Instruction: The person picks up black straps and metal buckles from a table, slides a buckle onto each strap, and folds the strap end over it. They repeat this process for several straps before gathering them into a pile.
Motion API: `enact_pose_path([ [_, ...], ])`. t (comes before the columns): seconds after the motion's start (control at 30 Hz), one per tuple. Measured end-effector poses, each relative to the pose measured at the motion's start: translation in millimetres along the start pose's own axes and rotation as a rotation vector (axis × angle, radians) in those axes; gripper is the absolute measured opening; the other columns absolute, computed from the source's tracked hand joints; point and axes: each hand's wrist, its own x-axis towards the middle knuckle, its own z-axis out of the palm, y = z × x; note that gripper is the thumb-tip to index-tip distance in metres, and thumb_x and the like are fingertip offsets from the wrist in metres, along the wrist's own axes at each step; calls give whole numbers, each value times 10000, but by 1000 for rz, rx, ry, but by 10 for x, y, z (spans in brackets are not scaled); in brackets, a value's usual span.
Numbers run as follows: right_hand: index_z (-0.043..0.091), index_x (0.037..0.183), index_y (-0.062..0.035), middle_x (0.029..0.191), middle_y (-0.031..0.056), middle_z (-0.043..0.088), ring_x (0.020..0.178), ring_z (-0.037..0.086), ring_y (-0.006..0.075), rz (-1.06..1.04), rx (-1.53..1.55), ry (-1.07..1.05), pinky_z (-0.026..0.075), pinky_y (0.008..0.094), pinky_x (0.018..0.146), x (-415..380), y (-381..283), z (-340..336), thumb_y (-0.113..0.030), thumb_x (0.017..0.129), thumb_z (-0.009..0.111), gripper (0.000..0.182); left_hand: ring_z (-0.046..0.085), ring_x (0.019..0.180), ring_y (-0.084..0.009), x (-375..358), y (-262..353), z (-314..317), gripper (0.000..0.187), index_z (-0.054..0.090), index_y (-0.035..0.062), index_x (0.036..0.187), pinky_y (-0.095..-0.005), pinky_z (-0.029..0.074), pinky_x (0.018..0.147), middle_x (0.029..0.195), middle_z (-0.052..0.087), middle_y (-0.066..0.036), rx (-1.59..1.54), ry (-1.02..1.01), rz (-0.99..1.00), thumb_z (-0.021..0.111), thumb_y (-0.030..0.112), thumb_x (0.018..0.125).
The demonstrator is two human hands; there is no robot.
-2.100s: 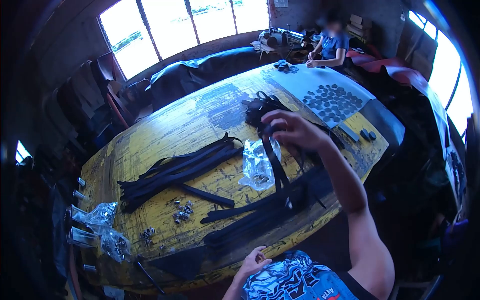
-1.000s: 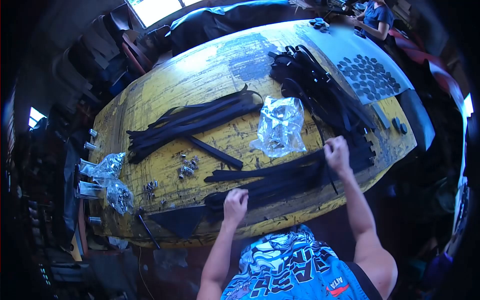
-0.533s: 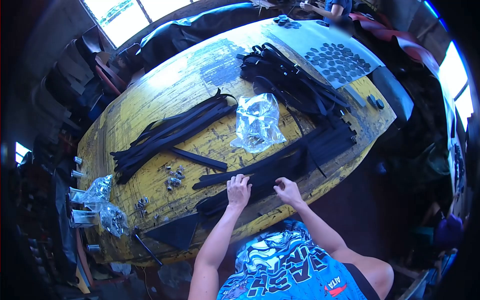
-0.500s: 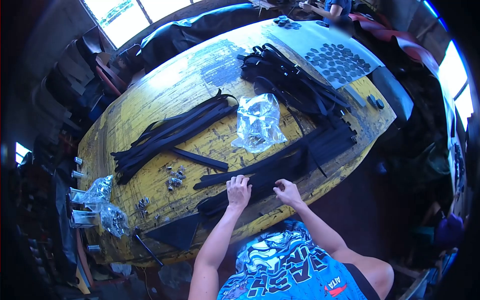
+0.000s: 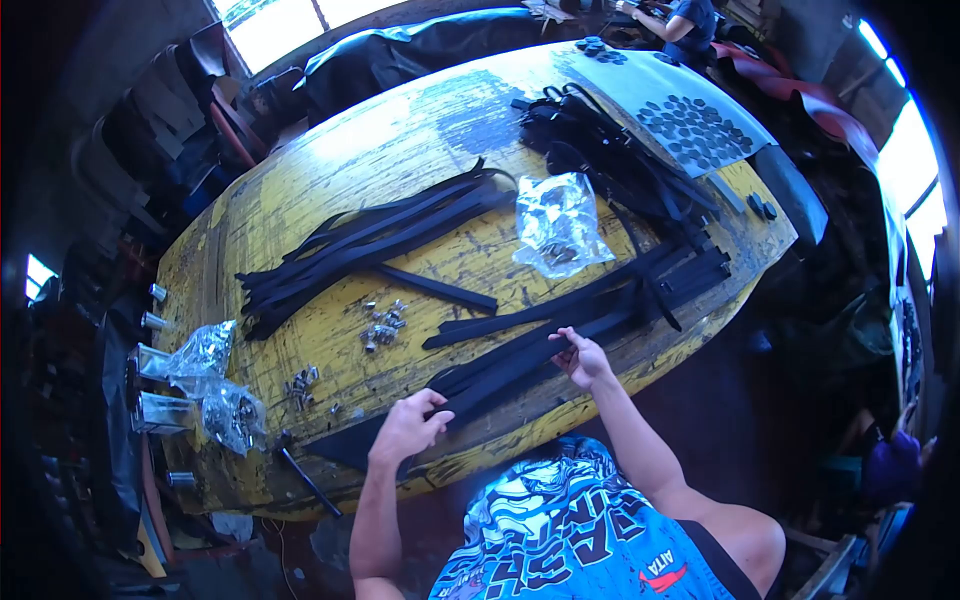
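A bundle of flat black straps [image 5: 510,372] lies along the near edge of the worktable. My left hand [image 5: 408,426] is at the bundle's left end, its fingers bent and the thumb apart from the index finger. Over the bundle's middle, my right hand [image 5: 582,360] has its fingers curled in and thumb and fingertips close together; whatever may be between them is too small to make out. Just beyond, another black strap [image 5: 480,328] runs towards the right. A dark triangular piece [image 5: 345,444] lies beside my left hand.
On the yellow worktable [image 5: 330,205] are a strap pile [image 5: 370,245], a clear plastic bag [image 5: 560,225], small metal fittings [image 5: 383,325] and a heap of black straps with buckles [image 5: 590,140]. Dark discs [image 5: 695,130] cover a pale sheet. A rod [image 5: 308,480] crosses the near edge. Another person [image 5: 685,25] stands at the far side.
My left hand has moved left and nearer to me, to the straps' left end. My right hand has shifted slightly up over the bundle. The view has turned a little.
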Motion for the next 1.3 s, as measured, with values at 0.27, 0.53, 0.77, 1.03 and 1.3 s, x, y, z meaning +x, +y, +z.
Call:
enact_pose_path([
  [0.27,605,1069,-139,1032,48,700,845,658,173,-31,23,45,547,369,752,246,333,93,-374,1024,456,281,656,617,-103,-455,-1766,-1003,291,681,-36,995,-269,506,570,769,720,-91,27,-102,-256,736,214,857],
  [0.53,626,815,11,668,152,667,533,663,228,173,-862,266,525,302,449,0,143,185,-526,912,611,546,647,657,-106,-865,-2682,-1316,207,673,-34,1082,-252,516,631,829,701,-63,-190,174,-148,634,19,886],
  [0.77,708,974,-17,945,142,703,832,691,273,-601,-1333,-259,546,343,753,-844,1289,1844,-248,870,705,253,707,760,-152,-977,-2402,-1145,180,697,-32,1056,-243,550,689,889,712,-80,-521,266,-1,662,-18,880],
  [1.03,630,1115,-10,915,113,684,874,649,200,-458,-1156,-815,505,337,809,-1020,2016,2768,-161,909,644,256,676,740,-125,-530,-1899,-1238,127,711,-33,1004,-234,546,681,879,719,-97,-641,271,489,646,-9,897],
  [1.3,624,1009,13,794,38,650,767,603,91,-356,-940,-509,488,256,731,-1214,1755,2614,-82,963,556,125,700,885,-324,1220,-1913,-877,351,697,169,1130,-434,544,800,953,728,-127,-4,704,-12,710,341,825],
])
